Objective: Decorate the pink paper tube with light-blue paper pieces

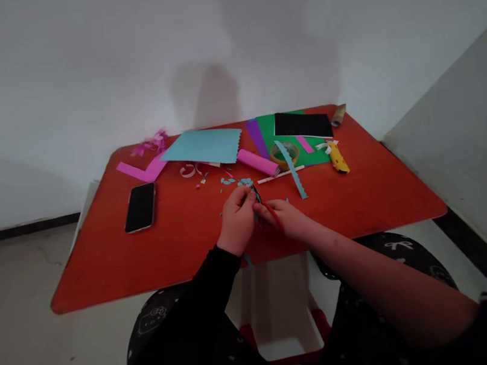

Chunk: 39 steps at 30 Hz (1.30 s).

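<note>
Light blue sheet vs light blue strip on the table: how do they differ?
The light blue sheet is broad; the light blue strip is long and narrow. The sheet lies left of the green paper; the strip crosses that paper's near edge onto the red table. Both are light blue paper with a toothed edge.

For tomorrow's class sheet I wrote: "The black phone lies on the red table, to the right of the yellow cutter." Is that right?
Not quite. The head view shows the black phone to the left of the yellow cutter, not to its right. It does lie on the red table.
</note>
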{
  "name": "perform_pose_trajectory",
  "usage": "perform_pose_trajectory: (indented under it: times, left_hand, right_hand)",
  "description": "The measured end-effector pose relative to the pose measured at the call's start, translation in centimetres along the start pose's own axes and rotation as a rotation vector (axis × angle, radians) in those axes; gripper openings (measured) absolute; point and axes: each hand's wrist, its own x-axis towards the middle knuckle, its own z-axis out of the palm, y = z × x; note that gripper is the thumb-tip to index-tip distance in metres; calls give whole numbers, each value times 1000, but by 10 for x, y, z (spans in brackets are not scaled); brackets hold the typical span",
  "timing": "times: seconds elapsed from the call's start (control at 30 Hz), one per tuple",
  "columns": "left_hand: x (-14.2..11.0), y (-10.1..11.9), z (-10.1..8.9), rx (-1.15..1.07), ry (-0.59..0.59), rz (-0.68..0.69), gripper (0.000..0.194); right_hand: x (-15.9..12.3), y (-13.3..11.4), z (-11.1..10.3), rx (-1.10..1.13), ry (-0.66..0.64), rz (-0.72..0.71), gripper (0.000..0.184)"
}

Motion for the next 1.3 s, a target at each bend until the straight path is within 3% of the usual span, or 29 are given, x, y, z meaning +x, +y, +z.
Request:
perform_pose_trajectory:
  times: [0.63,0.87,1.0,1.1,1.3]
  left_hand:
    - [2,-2,-1,-22,28,-50,29]
    - [8,3,-8,-180,46,-220,23]
    - [13,8,-19,-360,67,-293,17]
    - [17,14,-27,-429,94,-345,16]
    - [17,24,-37,-384,49,-344,23]
  right_hand:
    - [8,4,-1,0,10,53,62]
    - [10,-2,-9,128,56,16,52]
    - [7,-3,-25,183,-41,36,43]
    - [2,-5,-39,10,-123,9,29]
    - [-10,-5,-73,-427,104,-58,24]
